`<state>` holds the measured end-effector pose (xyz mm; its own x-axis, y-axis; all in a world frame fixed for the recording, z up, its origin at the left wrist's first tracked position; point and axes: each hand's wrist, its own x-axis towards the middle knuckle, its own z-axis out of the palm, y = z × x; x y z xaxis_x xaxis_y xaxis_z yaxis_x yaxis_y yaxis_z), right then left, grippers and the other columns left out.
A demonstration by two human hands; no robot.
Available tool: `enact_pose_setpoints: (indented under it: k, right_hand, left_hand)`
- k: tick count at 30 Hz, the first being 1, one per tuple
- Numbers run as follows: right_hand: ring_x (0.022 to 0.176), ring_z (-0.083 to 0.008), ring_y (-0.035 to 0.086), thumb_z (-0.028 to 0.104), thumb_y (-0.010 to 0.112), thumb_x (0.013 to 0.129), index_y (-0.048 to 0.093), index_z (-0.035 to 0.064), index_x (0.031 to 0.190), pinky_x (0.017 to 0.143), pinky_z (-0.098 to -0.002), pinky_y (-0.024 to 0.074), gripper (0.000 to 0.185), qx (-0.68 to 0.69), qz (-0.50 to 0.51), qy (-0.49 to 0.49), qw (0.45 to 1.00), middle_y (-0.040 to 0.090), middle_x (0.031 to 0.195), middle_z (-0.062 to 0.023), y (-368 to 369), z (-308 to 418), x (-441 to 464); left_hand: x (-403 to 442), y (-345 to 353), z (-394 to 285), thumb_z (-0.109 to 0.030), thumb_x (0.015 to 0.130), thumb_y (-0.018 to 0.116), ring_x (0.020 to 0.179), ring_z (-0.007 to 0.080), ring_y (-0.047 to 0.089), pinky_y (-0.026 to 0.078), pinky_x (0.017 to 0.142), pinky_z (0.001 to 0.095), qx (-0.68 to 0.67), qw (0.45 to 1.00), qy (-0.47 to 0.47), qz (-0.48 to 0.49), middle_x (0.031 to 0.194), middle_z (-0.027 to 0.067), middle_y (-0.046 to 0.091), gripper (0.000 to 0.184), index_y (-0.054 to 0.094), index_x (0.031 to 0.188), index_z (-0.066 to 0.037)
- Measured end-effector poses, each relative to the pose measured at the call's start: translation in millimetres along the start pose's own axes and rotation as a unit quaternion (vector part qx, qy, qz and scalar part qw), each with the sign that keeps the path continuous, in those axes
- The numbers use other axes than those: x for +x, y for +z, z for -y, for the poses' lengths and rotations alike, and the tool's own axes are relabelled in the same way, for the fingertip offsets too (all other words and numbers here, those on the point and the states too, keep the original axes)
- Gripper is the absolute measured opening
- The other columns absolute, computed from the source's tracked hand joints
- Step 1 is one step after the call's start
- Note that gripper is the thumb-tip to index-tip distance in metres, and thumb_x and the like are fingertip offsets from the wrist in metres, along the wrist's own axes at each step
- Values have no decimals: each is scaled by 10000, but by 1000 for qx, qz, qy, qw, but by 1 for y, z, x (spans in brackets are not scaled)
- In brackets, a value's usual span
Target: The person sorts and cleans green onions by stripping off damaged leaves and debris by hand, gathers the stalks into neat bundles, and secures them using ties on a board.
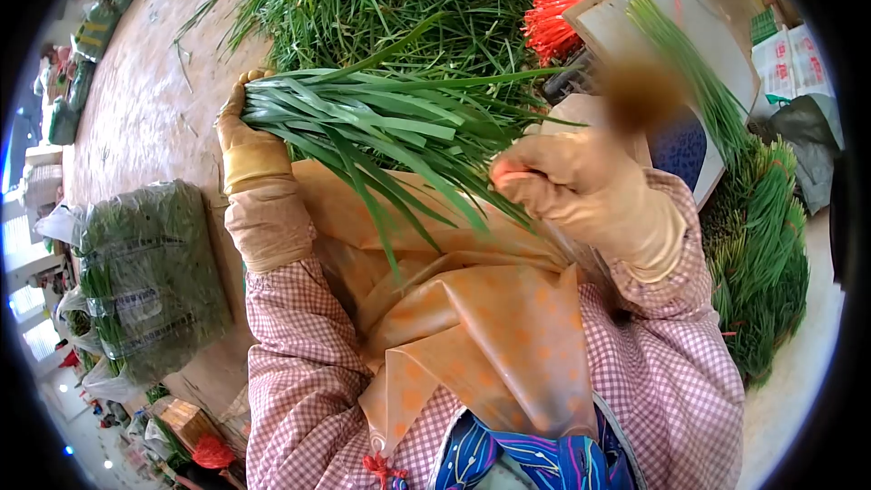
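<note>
My left hand (238, 132), in a tan glove, is wrapped round one end of a bunch of flat green chives (390, 118). The leaves fan out to the right above my lap, several drooping over the orange-spotted apron (481, 308). Close to the far leaf tips is my right hand (581, 186), gloved too, its fingers curled in toward the thumb. Whatever lies between those fingers is hidden. Beyond the bunch spreads a large loose heap of chives (390, 0).
Red strips (567, 14) lie beside a tilted pale board (671, 0) carrying a slim green bunch (694, 77). Stacked green bundles (758, 263) stand at my right. A plastic-wrapped bale (150, 272) sits at left. A blurred brown spot (644, 91) covers part of the view.
</note>
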<state>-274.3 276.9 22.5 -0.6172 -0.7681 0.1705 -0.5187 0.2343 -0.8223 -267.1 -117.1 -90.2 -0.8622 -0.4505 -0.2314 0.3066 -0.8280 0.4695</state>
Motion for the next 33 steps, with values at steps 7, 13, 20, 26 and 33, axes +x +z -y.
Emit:
enact_pose_setpoints:
  k: [7,13,20,26,33]
  right_hand:
    - [525,-331,547,355,576,896,579,53,748,490,-373,436,337,40,18,46,998,549,614,-141,27,-5,19]
    - [498,-239,539,169,645,868,585,38,744,438,-323,408,190,90,-45,-145,984,539,608,-116,13,13,13]
    - [551,-98,561,186,644,880,656,25,938,486,-231,438,171,277,-242,76,927,617,713,-28,-52,-30,7]
    - [727,-87,585,188,640,883,659,20,946,628,-231,467,180,-36,-255,-32,966,632,779,-39,-19,-62,8]
    - [695,-80,568,216,650,877,637,20,897,600,-230,447,198,331,24,95,939,628,768,-6,-2,-5,17]
  left_hand:
    - [-4,5,1,-150,876,523,954,326,588,467,902,477,-11,999,18,-48,984,155,631,191,600,975,-6]
    - [-11,16,4,-137,862,562,887,275,592,490,858,413,2,1000,26,15,910,117,625,150,602,943,-16]
    - [-35,52,7,-82,853,600,825,187,585,504,814,312,-116,986,16,123,873,71,604,160,576,966,28]
    - [-45,62,8,-54,845,601,790,138,576,490,785,302,-189,959,-23,209,855,38,586,163,536,984,0]
    - [-49,69,7,-42,848,579,755,129,567,476,778,300,-198,956,-39,214,830,23,576,126,524,958,-15]
